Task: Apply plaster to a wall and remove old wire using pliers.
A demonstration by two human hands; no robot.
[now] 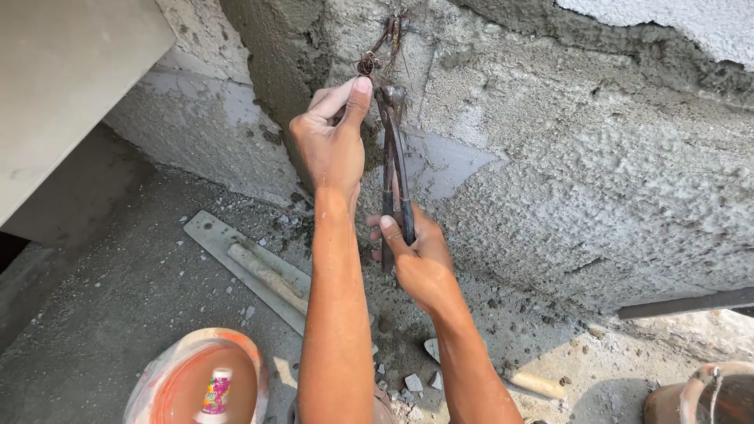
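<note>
Concrete wall (597, 180); pincers (395, 157) in right grip (420, 259)

— What is the left hand (334, 141) hiding?
— Its fingers are covering where the twisted wire (369, 61) is meeting the wall.
— And the pincers (395, 169)?
— The right hand (420, 263) is wrapping the handle ends; the jaws are possibly biting wire.

Plastering float (251, 263) on dusty floor, orange bucket (196, 377) holding a small bottle (216, 392).

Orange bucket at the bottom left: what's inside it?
Inside the orange bucket stands a small bottle with a white cap and a pink patterned label. The bucket's floor is cut off by the frame edge.
</note>
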